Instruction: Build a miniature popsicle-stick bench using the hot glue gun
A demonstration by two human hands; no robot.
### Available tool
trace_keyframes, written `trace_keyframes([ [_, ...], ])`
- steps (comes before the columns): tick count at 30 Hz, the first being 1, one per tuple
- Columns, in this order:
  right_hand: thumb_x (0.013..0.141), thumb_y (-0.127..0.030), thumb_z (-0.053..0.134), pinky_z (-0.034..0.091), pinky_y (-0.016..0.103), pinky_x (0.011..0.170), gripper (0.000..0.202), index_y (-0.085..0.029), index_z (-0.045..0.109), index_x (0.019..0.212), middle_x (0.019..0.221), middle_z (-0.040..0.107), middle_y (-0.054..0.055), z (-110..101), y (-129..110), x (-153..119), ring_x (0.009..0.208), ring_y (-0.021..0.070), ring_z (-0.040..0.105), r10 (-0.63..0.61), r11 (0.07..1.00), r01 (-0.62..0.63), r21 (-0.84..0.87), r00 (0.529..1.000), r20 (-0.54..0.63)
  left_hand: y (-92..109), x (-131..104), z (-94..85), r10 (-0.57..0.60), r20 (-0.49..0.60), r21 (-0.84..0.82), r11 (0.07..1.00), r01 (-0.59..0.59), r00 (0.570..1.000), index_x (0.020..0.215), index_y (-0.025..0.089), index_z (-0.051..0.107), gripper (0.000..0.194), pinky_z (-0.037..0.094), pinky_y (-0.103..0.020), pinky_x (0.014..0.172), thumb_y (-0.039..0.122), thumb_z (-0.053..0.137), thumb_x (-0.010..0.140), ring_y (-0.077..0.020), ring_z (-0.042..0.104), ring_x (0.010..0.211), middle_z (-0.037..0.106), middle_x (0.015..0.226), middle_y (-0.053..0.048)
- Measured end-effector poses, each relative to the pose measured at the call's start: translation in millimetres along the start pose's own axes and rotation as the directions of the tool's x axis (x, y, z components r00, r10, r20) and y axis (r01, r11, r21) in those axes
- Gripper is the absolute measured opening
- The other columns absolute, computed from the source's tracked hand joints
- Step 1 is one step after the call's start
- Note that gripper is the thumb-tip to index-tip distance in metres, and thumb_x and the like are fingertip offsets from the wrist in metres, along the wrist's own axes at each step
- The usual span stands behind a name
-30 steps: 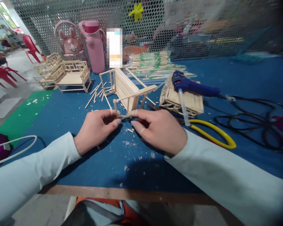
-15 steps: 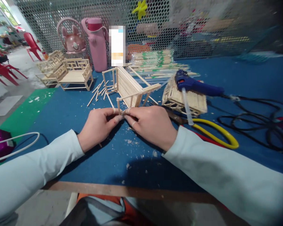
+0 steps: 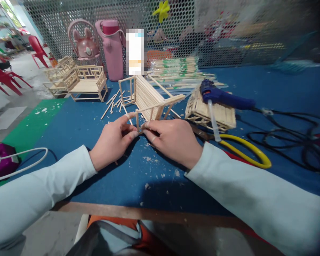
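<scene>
A small frame of pale wooden sticks (image 3: 149,99) lies tilted on the blue table, its slatted panel facing up. At its near corner, my left hand (image 3: 113,140) pinches the frame between thumb and fingers, with the index finger lifted along a short post. My right hand (image 3: 172,140) closes on the same corner from the other side, its fingertips almost touching the left thumb. The exact piece between the fingertips is partly hidden. Loose short sticks (image 3: 113,103) lie left of the frame.
A blue glue gun (image 3: 226,99) rests on another stick piece (image 3: 224,115), beside yellow-handled pliers (image 3: 245,149). Finished miniature benches (image 3: 86,85), a pink bottle (image 3: 113,53) and bundled sticks (image 3: 176,67) stand behind. Black cable (image 3: 282,135) coils at right; a purple object (image 3: 5,160) is at left.
My left index finger has risen from the corner, and the gap between it and the thumb is wider. My right hand keeps its grip. The whole view has shifted slightly.
</scene>
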State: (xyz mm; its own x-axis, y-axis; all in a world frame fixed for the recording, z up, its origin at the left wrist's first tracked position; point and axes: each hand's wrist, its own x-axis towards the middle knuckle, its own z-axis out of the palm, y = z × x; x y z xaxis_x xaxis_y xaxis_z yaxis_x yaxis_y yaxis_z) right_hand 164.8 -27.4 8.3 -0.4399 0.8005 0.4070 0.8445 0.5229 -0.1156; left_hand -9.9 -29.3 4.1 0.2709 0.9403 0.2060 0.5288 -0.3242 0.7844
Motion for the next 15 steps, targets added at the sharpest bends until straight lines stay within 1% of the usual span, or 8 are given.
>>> trace_keyframes([
  [2,0.086,-0.029,0.050,0.032,0.027,0.059,0.023,-0.021,0.072,0.084,0.077,0.074,0.004,-0.2,0.1,-0.2,0.068,0.0167,0.064,-0.008,1.000,0.008,0.004,1.000,-0.003,-1.5,0.7,1.2,-0.023,-0.011,-0.062,0.998,0.023,1.000,0.131,0.011,0.045,0.054,0.051,-0.025,0.074,0.013,0.059,0.079,-0.0137,0.067,0.076,0.072,0.083,-0.004],
  [3,0.086,-0.029,0.050,0.032,0.027,0.059,0.023,-0.021,0.072,0.085,0.077,0.074,0.004,-0.3,0.0,-0.5,0.068,0.0166,0.064,-0.011,1.000,0.011,0.007,1.000,-0.006,-2.0,0.9,1.7,-0.023,-0.013,-0.074,0.997,0.022,1.000,0.132,0.011,0.043,0.056,0.051,-0.025,0.074,0.012,0.059,0.079,-0.0133,0.067,0.075,0.072,0.082,-0.003],
  [8,0.084,-0.026,0.050,0.031,0.027,0.058,0.023,-0.021,0.072,0.081,0.073,0.074,0.004,-1.8,-1.6,-2.5,0.066,0.0163,0.063,-0.004,1.000,0.004,0.008,0.999,-0.032,-4.2,1.2,2.2,0.012,-0.009,-0.085,0.996,-0.013,1.000,0.128,0.013,0.046,0.051,0.050,-0.024,0.073,0.011,0.059,0.078,-0.0118,0.066,0.074,0.070,0.080,-0.001],
  [15,0.082,-0.026,0.048,0.031,0.028,0.056,0.025,-0.019,0.071,0.073,0.067,0.072,0.005,-2.3,-2.7,-3.0,0.062,0.0168,0.062,0.011,1.000,-0.012,-0.015,0.999,-0.035,-6.8,2.0,1.6,0.017,0.010,-0.099,0.995,-0.016,1.000,0.123,0.013,0.049,0.045,0.049,-0.025,0.074,0.011,0.058,0.079,-0.0116,0.065,0.076,0.069,0.083,-0.003],
])
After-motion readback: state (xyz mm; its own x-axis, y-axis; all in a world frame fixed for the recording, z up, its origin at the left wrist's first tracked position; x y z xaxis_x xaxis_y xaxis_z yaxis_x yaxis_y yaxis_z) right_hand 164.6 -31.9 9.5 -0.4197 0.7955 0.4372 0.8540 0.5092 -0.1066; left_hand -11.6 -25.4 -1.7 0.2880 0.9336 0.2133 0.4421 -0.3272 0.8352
